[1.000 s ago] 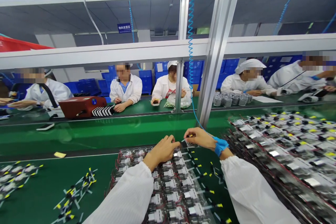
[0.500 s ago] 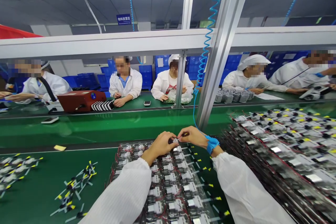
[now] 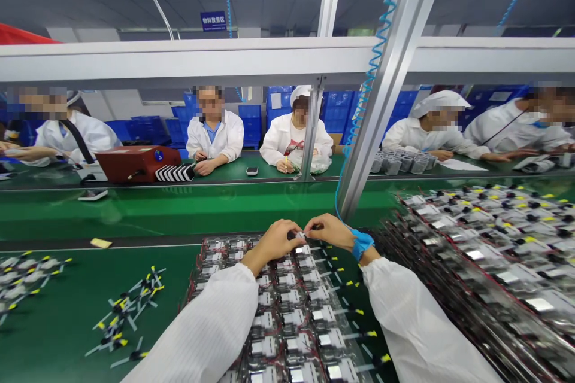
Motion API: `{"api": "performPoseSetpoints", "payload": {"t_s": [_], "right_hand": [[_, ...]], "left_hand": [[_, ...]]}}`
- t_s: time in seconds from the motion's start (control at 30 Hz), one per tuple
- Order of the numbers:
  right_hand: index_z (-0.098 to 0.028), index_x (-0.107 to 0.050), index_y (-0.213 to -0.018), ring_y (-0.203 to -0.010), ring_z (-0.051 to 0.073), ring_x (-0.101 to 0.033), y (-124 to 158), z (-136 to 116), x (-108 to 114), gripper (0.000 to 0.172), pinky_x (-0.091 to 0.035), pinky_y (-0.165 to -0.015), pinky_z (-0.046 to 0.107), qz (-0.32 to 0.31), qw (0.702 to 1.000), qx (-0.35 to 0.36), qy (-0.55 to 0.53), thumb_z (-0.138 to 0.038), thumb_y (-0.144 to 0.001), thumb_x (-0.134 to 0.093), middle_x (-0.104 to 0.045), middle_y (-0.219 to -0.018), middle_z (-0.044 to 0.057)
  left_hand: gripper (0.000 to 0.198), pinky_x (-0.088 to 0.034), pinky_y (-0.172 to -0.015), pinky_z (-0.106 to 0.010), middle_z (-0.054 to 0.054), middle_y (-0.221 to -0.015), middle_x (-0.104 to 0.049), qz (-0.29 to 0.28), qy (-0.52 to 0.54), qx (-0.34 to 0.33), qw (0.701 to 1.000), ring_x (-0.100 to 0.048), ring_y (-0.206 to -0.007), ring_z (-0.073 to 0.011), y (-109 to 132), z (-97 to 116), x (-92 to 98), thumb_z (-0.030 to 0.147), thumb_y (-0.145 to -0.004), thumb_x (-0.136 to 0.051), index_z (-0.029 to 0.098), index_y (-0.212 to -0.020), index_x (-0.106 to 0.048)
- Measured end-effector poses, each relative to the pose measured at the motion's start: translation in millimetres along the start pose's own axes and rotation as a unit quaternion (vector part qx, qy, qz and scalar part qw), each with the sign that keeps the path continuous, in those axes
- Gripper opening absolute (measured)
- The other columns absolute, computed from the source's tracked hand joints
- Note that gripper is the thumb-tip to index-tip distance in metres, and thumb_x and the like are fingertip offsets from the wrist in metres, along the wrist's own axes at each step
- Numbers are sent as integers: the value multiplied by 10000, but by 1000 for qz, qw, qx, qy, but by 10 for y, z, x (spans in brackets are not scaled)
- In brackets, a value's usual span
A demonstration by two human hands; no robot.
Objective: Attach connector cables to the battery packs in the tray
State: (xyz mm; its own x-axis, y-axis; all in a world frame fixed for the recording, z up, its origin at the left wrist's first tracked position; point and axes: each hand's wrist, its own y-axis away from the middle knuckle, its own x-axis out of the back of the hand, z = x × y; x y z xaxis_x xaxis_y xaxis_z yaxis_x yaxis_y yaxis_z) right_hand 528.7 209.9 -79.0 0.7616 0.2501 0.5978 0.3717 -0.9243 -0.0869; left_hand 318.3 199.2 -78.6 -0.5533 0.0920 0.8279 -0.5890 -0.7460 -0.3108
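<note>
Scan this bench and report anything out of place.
A jumbled heap of yellow-tipped parts lies left of the neat rows, and a stray yellow slip sits alone on the green bench.

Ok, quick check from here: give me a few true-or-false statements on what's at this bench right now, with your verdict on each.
1. The right hand wears a blue wrist strap. True.
2. A coiled blue cord runs up from that strap. True.
3. The left hand wears a matching strap. False: the left hand has no strap on its wrist.
4. A red box stands beside the hands on the near bench. False: the red box stands on the far bench, across the line.
5. The hands meet above rows of wired modules. True.
</note>
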Motion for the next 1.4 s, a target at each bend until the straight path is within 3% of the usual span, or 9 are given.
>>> {"api": "performPoseSetpoints", "payload": {"t_s": [0.33, 0.77, 1.13, 1.4], "right_hand": [[-140, -714, -831, -773, 171, -660, 0, 15, 17, 153, -509, -779, 332, -35, 999, 0, 20, -291, -847, -693, -721, -811, 29], [-147, -742, -818, -702, 168, -648, -24, 66, 3, 163, -494, -688, 301, -25, 999, -1, 48, -300, -819, -689, -714, -737, 14], [-160, -728, -797, -753, 169, -660, 26, -90, 13, 139, -504, -740, 311, -29, 998, 8, 60, -283, -850, -690, -721, -769, 19], [-171, -722, -819, -729, 161, -631, -1, -23, 10, 148, -488, -707, 297, -23, 997, -6, 75, -318, -800, -708, -702, -766, 10]], "left_hand": [[238, -443, -838, -315, -54, -935, -712, -10, -12, -12, 1000, -625, -926, -227, -14, -10, -7, 388, -866, -695, 186, -991, -712], [222, -438, -841, -318, -54, -948, -709, -18, -25, -9, 999, -620, -934, -229, -13, 23, -6, 375, -880, -679, 194, -1004, -713], [221, -442, -847, -319, -46, -946, -717, -17, -22, -6, 1000, -624, -934, -225, -15, 6, -19, 386, -877, -676, 212, -1007, -720], [232, -444, -821, -317, -52, -931, -704, -20, -30, -16, 999, -622, -913, -227, -25, -8, -12, 380, -881, -680, 197, -1016, -723]]}}
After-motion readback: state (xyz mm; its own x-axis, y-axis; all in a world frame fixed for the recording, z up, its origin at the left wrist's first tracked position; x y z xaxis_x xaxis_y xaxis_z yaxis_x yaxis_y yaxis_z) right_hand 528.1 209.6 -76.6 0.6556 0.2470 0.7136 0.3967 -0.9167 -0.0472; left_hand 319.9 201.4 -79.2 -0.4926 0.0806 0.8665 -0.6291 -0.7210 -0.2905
